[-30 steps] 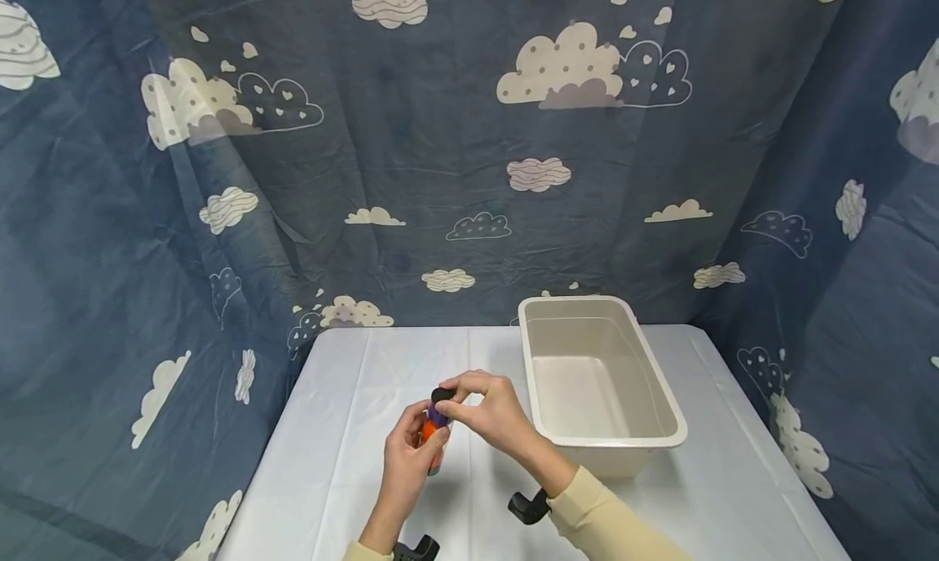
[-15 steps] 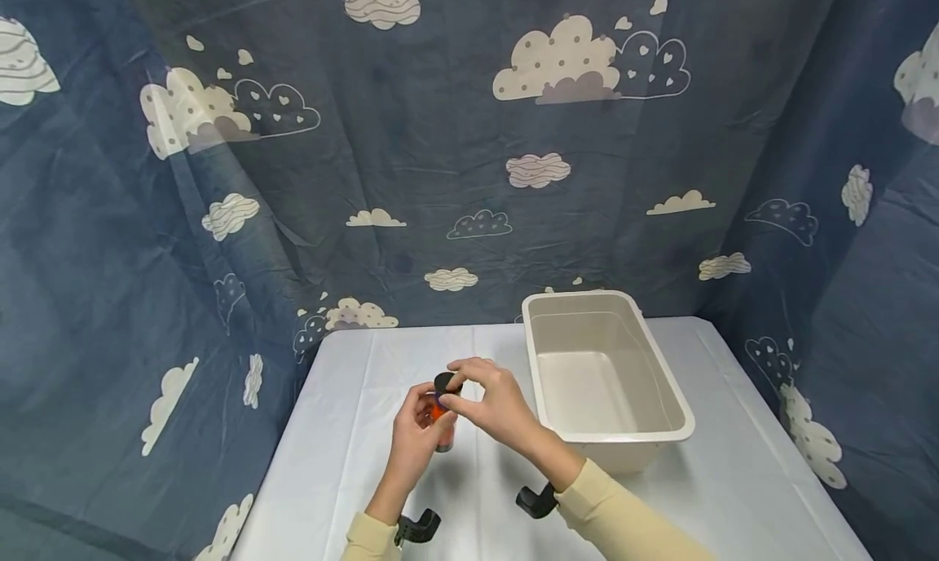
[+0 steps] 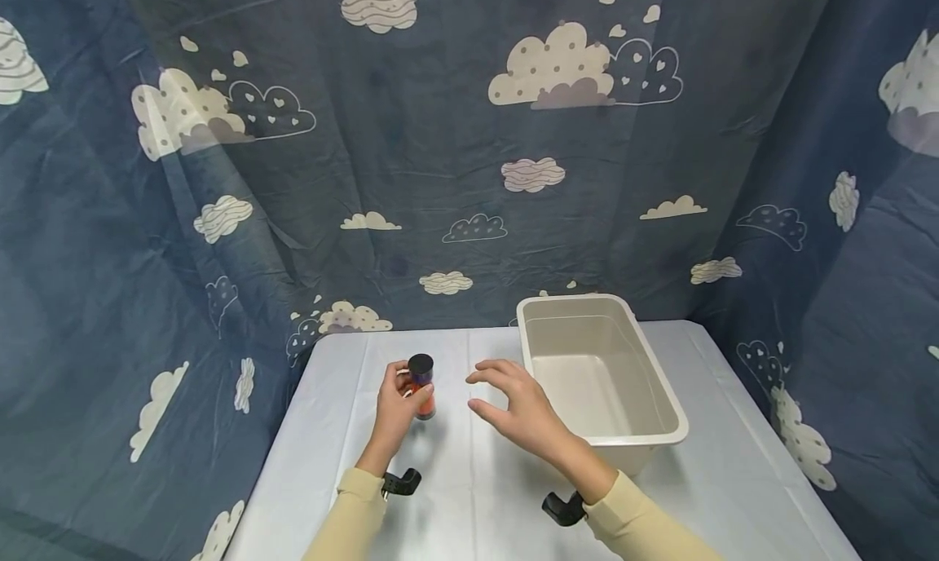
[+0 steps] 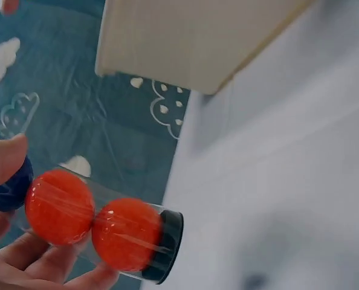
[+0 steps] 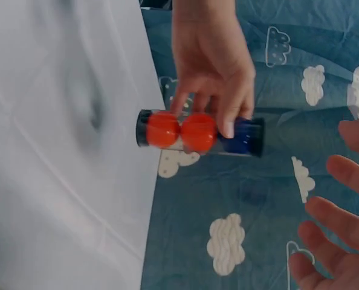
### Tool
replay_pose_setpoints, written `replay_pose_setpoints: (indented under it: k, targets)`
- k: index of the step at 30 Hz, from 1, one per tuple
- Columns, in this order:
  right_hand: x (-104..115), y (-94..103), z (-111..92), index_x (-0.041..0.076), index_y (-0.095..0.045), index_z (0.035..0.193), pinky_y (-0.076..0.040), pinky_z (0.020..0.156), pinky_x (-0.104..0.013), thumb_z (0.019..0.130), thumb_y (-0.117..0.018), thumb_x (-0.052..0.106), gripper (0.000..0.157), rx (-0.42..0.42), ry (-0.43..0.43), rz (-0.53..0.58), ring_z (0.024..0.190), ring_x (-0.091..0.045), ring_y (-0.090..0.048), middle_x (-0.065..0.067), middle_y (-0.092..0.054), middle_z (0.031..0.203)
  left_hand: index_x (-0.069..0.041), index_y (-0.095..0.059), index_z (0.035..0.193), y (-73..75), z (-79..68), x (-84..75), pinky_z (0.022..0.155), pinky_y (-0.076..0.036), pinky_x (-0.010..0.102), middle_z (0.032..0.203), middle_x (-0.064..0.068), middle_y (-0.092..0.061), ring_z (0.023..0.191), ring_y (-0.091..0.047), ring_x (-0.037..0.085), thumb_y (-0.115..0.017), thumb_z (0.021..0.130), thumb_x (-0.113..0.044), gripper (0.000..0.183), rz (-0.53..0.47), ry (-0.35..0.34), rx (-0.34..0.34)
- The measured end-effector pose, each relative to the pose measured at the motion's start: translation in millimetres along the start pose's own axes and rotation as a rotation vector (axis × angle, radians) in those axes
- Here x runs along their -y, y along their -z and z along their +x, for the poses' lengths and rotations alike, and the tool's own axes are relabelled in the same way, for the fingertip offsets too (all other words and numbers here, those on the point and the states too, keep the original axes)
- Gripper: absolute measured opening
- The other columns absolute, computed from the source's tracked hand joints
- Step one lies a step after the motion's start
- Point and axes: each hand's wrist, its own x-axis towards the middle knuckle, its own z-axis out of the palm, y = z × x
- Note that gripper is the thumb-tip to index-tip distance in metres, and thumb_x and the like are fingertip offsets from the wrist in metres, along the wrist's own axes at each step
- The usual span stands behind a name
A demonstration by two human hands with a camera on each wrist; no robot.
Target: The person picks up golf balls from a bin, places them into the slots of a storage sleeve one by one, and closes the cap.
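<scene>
My left hand (image 3: 394,406) grips a clear tube of balls (image 3: 423,390) with its thumb and fingers around the side. The tube stands upright above the table, black cap on top. Two orange balls (image 4: 128,234) and a dark blue ball (image 4: 11,184) show through the wall in the left wrist view, with a black cap at the bottom end. The right wrist view shows the same tube (image 5: 199,132) with caps at both ends. To the right of it, my right hand (image 3: 524,410) is held in the air, fingers spread apart and holding nothing.
A deep beige plastic bin (image 3: 587,390) stands on the right part of the white-covered table (image 3: 469,504), close beside my right hand. Dark blue curtains (image 3: 411,137) with cloud prints enclose the back and sides.
My right hand has let go of the tube's black cap and moved right, its fingers opening. My left hand has carried the tube left, and it now stands more upright.
</scene>
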Motion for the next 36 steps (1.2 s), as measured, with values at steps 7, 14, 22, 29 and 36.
replay_pose_setpoints:
  k: [7,14,22,29,36]
  targets:
    - [-5.3,1.3,-6.8,0.018,-0.073,0.114,-0.047,0.096,-0.047,0.087,-0.080,0.022,0.028,0.006,0.010,-0.032,0.120,-0.023,-0.056,0.000,-0.063,0.125,-0.004,-0.060,0.129,7.9,20.2,33.4,0.100,-0.045,0.054,0.114,0.021,-0.069,0.112,-0.063,0.039,-0.082,0.082,-0.001,0.051,0.065,-0.011,-0.079]
    - [-10.0,1.2,-17.0,0.017,-0.072,0.116,-0.047,0.096,-0.048,0.088,-0.079,0.021,0.030,0.028,0.019,-0.052,0.119,-0.025,-0.056,-0.004,-0.063,0.126,-0.001,-0.063,0.120,11.8,23.1,55.5,0.100,-0.045,0.054,0.114,0.021,-0.068,0.112,-0.062,0.039,-0.081,0.081,0.001,0.043,0.141,0.001,-0.096]
    - [-15.6,2.4,-24.1,0.016,-0.071,0.116,-0.048,0.095,-0.048,0.087,-0.079,0.020,0.030,0.023,0.022,-0.067,0.117,-0.024,-0.057,-0.003,-0.063,0.125,-0.003,-0.061,0.120,8.7,22.0,61.7,0.104,-0.043,0.053,0.119,0.021,-0.066,0.119,-0.059,0.040,-0.081,0.081,0.000,0.044,0.126,0.024,-0.074]
    - [-15.7,7.6,-25.6,0.018,-0.070,0.121,-0.047,0.098,-0.046,0.089,-0.078,0.024,0.033,0.062,-0.003,-0.073,0.121,-0.023,-0.055,-0.002,-0.061,0.129,-0.007,-0.061,0.127,12.0,24.9,59.4,0.108,-0.038,0.055,0.127,0.018,-0.064,0.128,-0.054,0.040,-0.082,0.083,-0.006,0.048,0.165,0.057,-0.039]
    - [-15.0,18.4,-21.3,0.021,-0.069,0.125,-0.046,0.099,-0.044,0.090,-0.078,0.024,0.037,0.063,-0.019,-0.092,0.123,-0.020,-0.054,0.000,-0.060,0.131,-0.019,-0.048,0.150,18.1,23.0,31.0,0.115,-0.026,0.056,0.151,0.011,-0.049,0.144,-0.035,0.034,-0.084,0.084,-0.024,0.075,0.236,0.020,-0.004]
